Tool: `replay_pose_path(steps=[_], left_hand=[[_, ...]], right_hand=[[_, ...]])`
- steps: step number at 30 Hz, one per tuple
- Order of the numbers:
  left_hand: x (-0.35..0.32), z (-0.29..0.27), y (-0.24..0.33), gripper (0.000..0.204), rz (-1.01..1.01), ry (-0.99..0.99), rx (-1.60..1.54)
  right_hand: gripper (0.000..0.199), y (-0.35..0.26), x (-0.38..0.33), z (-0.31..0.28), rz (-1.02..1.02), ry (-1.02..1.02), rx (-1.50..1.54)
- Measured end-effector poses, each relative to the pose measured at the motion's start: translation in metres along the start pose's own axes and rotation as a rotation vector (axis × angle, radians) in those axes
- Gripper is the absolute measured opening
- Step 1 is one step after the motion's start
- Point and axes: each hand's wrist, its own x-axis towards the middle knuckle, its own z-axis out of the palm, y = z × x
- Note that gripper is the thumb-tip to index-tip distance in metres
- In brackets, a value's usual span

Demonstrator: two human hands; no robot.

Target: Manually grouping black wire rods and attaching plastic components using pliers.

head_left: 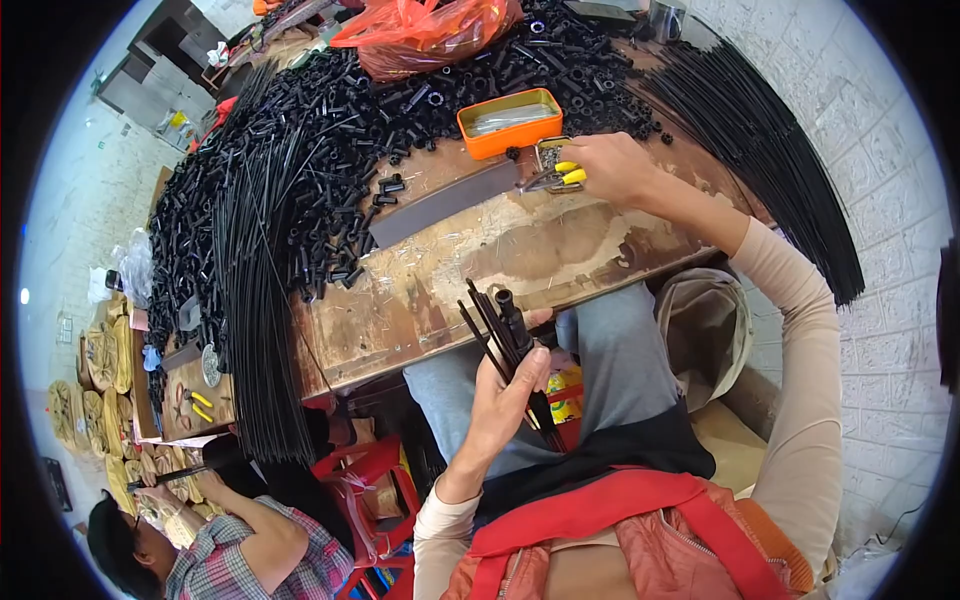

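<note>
My left hand (500, 395) is closed round a bundle of thin black rods (484, 318), held upright in front of the table edge above my lap. A black tubular plastic fitting (512, 318) stands among the rods in that grip. Over the table, my right hand (615, 168) is closed on a pair of pliers (570, 174) with yellow handles, their jaws pointing left. Its fingertips are at a small tin (548, 152) of tiny metal pieces; whether they also pinch a piece is hidden. A flat grey strip (445, 205) lies left of the pliers.
An orange box (485, 146) stands behind the strip. Black fittings (340, 120) are heaped across the back, with black rods at left (262, 290) and right (750, 130). A red plastic bag (425, 40) rests on the heap. At lower left, a co-worker (250, 540) holds a dark piece.
</note>
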Motion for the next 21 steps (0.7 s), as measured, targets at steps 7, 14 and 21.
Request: replay_pose_path(steps=[7, 14, 21], left_hand=[[-0.026, 0.014, 0.002, 0.043, 0.050, -0.053, 0.079], [-0.053, 0.023, 0.013, 0.043, 0.086, -0.011, 0.107], [-0.067, 0.017, 0.007, 0.041, 0.124, 0.019, 0.118]], right_hand=[[0.015, -0.007, 0.004, -0.008, 0.091, -0.161, -0.047], [0.023, 0.000, 0.014, -0.018, 0.270, -0.023, 0.256], [0.015, 0.018, 0.007, -0.014, 0.659, -0.142, 1.324]])
